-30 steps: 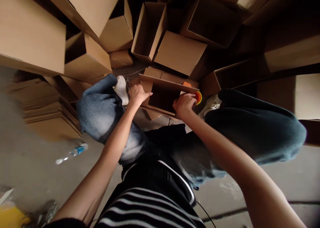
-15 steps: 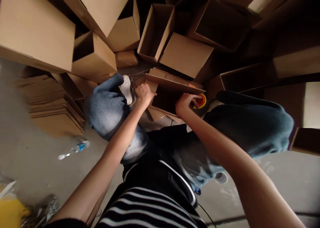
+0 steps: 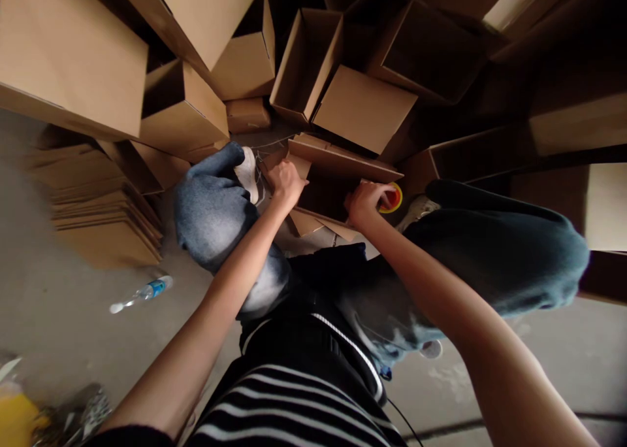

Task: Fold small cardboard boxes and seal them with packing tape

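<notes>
Between my knees stands an open cardboard box (image 3: 326, 185), its long far flap (image 3: 345, 159) raised and its near flaps folded outward. My left hand (image 3: 289, 184) is closed on the flap at the box's left end, thumb pointing inward. At the right end, my right hand (image 3: 366, 198) curls its fingers around a roll of tape (image 3: 393, 198) with a yellow rim and red inside. That hand also rests against the box's right end, and its fingertips are partly hidden. The inside of the box is dark.
Open cardboard boxes (image 3: 306, 61) crowd the far side, with larger ones (image 3: 68, 55) at the upper left. Flattened cardboard (image 3: 105, 218) is stacked at left. A plastic bottle (image 3: 147, 293) lies on the floor, and a yellow item (image 3: 17, 417) sits at lower left.
Both hands stay at the box's ends. The right hand has turned slightly, and the orange piece above it no longer shows. My right knee has moved a little outward.
</notes>
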A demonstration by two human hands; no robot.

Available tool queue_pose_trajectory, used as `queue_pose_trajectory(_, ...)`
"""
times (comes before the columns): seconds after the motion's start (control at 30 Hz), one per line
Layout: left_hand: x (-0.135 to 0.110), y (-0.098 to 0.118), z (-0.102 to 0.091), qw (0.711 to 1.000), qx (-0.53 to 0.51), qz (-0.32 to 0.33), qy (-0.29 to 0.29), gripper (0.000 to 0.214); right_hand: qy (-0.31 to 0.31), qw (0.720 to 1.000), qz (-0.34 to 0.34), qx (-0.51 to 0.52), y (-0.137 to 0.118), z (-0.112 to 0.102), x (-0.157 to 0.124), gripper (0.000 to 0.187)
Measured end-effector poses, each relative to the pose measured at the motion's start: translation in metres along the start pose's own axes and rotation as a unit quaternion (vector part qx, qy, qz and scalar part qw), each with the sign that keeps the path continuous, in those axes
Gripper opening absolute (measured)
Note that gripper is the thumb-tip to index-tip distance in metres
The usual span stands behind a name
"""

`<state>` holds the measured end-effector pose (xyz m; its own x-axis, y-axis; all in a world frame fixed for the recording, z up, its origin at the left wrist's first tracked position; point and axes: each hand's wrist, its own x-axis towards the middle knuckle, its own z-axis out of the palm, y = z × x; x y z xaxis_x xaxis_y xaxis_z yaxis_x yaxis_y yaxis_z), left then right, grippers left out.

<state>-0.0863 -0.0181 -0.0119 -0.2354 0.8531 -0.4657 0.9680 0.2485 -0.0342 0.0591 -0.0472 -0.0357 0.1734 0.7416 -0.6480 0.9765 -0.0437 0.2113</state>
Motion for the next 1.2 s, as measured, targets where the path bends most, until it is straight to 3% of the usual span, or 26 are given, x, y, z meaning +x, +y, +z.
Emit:
queue_pose_trajectory(0.07, -0.001, -0.003, 0.002, 1.0, -0.002, 0.005, 0.0, 0.063, -0.004, 0.998, 0.052, -0.044, 0.004, -0.001, -0.007, 0.067)
queue_pose_trajectory(0.17, -0.004, -0.007, 0.006, 1.0, -0.003, 0.006, 0.002, 0.066, 0.001, 0.999, 0.022, -0.032, 0.013, 0.002, -0.019, 0.088)
queue_pose_trajectory(0.27, -0.007, -0.012, 0.007, 1.0, -0.001, 0.007, 0.005, 0.069, -0.003, 0.999, 0.002, 0.037, 0.027, 0.004, -0.027, 0.095)
queue_pose_trajectory(0.5, -0.012, -0.015, 0.004, 1.0, -0.002, 0.011, -0.002, 0.069, -0.038, 0.988, -0.007, 0.151, 0.05, -0.003, -0.029, 0.083)
queue_pose_trajectory(0.7, -0.017, -0.01, 0.0, 0.999, 0.026, 0.025, -0.021, 0.069, -0.013, 0.986, 0.013, 0.166, 0.051, -0.006, -0.034, 0.088)
queue_pose_trajectory(0.93, -0.041, -0.018, -0.015, 0.99, 0.097, 0.08, -0.068, 0.067, 0.006, 0.989, -0.004, 0.145, 0.05, -0.008, -0.03, 0.07)
queue_pose_trajectory(1.07, -0.057, -0.024, -0.023, 0.986, 0.107, 0.119, -0.046, 0.068, 0.008, 0.989, -0.009, 0.148, 0.051, -0.009, -0.029, 0.068)
queue_pose_trajectory(1.2, -0.047, -0.02, -0.015, 0.985, 0.108, 0.116, -0.065, 0.078, 0.007, 0.989, -0.014, 0.145, 0.052, -0.008, -0.032, 0.069)
